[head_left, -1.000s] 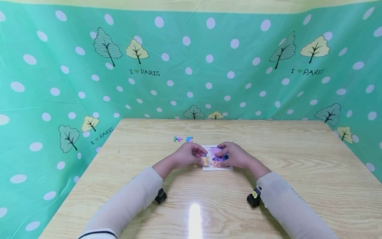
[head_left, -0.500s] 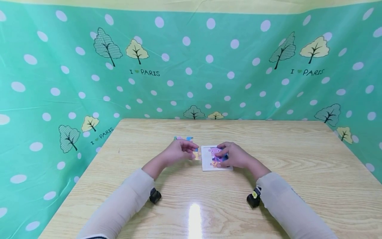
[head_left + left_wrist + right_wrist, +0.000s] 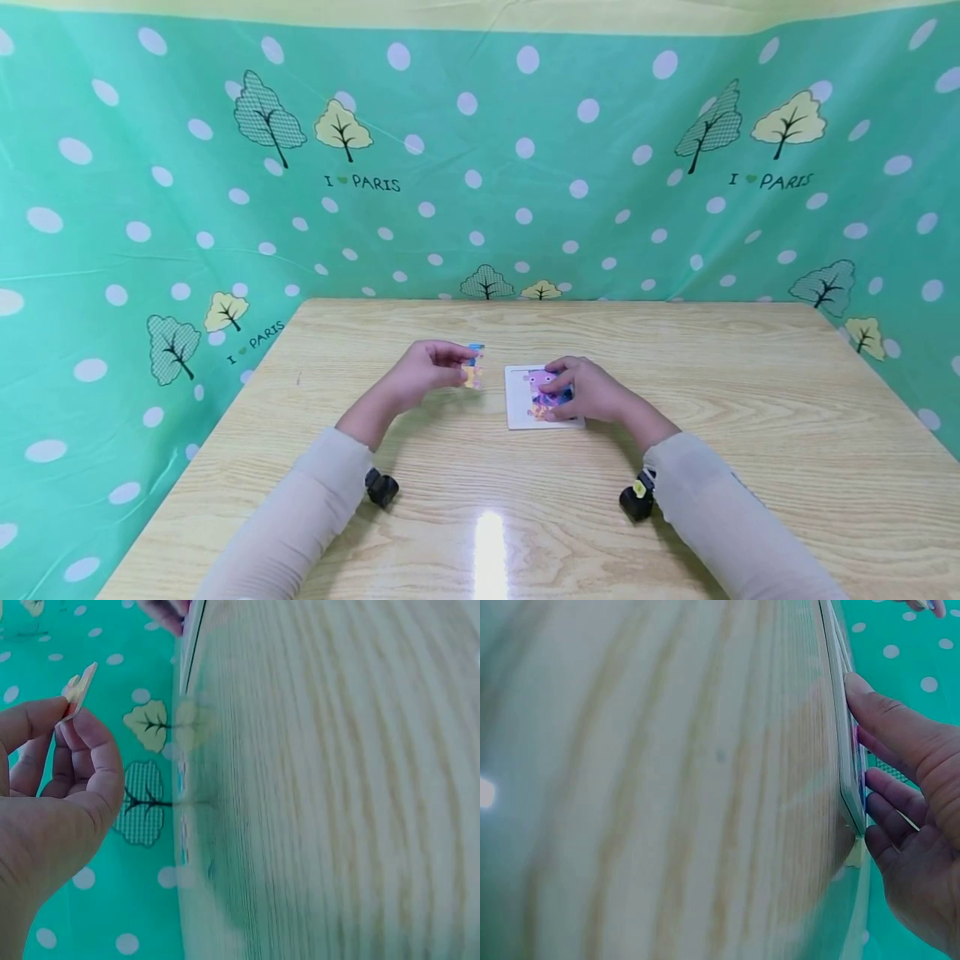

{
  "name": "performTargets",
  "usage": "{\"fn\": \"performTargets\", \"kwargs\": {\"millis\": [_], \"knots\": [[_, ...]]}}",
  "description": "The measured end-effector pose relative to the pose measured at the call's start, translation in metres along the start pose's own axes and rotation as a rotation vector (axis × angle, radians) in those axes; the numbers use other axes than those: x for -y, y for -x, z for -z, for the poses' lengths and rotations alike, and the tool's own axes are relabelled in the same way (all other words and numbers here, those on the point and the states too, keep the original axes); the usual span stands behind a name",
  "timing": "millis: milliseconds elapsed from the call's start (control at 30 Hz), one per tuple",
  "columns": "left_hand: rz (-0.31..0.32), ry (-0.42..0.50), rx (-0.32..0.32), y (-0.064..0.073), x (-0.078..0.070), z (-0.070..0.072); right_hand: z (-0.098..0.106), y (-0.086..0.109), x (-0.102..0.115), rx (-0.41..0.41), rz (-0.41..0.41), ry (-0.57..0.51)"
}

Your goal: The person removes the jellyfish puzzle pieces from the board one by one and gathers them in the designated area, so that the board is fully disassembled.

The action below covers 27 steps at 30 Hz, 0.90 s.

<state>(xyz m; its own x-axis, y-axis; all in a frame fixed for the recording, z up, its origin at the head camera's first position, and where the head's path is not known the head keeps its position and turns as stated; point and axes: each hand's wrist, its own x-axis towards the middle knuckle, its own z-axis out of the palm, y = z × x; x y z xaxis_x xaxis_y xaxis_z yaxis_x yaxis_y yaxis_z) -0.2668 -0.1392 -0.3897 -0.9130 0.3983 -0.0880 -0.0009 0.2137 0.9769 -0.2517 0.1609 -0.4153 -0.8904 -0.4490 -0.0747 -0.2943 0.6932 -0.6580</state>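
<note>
My left hand (image 3: 423, 375) pinches a jigsaw puzzle piece (image 3: 472, 377) between thumb and fingertips, held above the table to the left of a white puzzle tray (image 3: 517, 412). In the left wrist view this piece (image 3: 81, 690) is seen nearly edge-on, raised off the tabletop. Joined pieces with a pink cartoon face (image 3: 542, 390) fill the right part of the tray, partly covered by my right hand (image 3: 588, 390). That hand's thumb and fingers rest on the tray and picture, as the right wrist view shows from the side.
A loose blue piece (image 3: 477, 347) shows just past the left fingertips; another one is hidden behind the left hand. The wooden table (image 3: 712, 367) runs back to a green dotted cloth (image 3: 600, 208). Black wrist cameras (image 3: 382, 488) hang below both sleeves.
My left hand has moved left from over the tray, carrying the puzzle piece away and exposing the tray's white left part. My right hand has stayed on the tray.
</note>
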Motion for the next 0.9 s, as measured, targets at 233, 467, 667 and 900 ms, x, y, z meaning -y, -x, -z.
{"fn": "performTargets", "kwargs": {"millis": [233, 467, 667, 900], "knots": [[0.024, -0.037, -0.037, 0.002, 0.003, 0.016, 0.000, 0.000, 0.000, -0.001, 0.010, -0.005], [0.065, 0.068, -0.069, 0.002, 0.007, 0.032, 0.000, 0.000, -0.001, -0.001, 0.013, -0.009], [0.096, 0.102, -0.124, 0.000, 0.012, 0.045, -0.001, 0.000, -0.001, -0.003, 0.016, -0.013], [0.121, 0.120, -0.160, -0.004, 0.021, 0.057, -0.001, 0.000, -0.001, -0.007, 0.010, 0.000]]}}
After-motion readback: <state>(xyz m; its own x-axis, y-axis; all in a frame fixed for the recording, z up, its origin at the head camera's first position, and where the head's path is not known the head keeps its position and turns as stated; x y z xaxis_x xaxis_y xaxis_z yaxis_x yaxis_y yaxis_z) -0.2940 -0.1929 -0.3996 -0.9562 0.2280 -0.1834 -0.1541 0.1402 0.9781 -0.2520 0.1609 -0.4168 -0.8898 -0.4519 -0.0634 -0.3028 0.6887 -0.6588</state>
